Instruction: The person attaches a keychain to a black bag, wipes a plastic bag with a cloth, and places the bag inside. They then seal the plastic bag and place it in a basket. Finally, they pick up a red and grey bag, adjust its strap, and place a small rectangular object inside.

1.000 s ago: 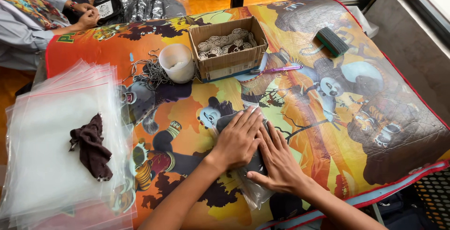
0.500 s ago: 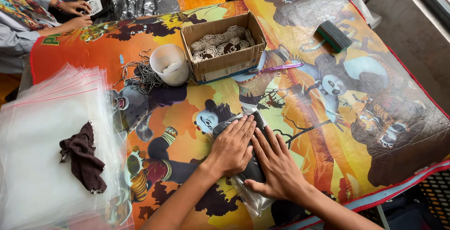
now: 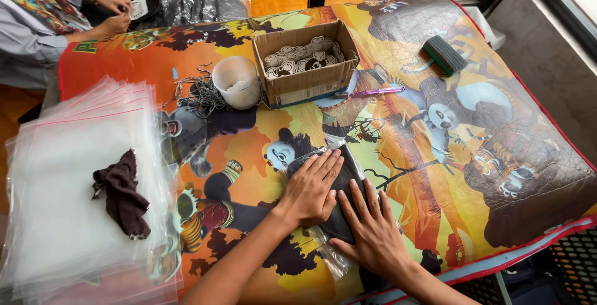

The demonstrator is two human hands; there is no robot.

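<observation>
A dark garment in a clear plastic bag (image 3: 343, 199) is pressed flat on the worktop (image 3: 435, 174), which is covered by a bright cartoon-printed cloth. The left hand (image 3: 309, 188) is laid on the bag with its palm down and fingers spread, nothing being gripped. The right hand (image 3: 371, 231) is laid just beside it, also flat and with fingers outstretched, over the bag's nearer end; loose clear plastic is seen sticking out below the two hands. Beyond the hands, a cardboard box (image 3: 306, 62) filled with small pale and dark pieces is set, with a white cup (image 3: 236, 82) and a tangle of thin cords (image 3: 198, 93) to its left and a purple pen (image 3: 371, 92) to its right. Farther off to the right a dark green block (image 3: 445, 55) is seen. Well to the left of the left hand, a stack of clear bags (image 3: 68, 180) is spread out, with a dark brown rag (image 3: 121, 192) lying on it. At the far left corner, another person's hands (image 3: 112, 14) are busy with a small dark item.
</observation>
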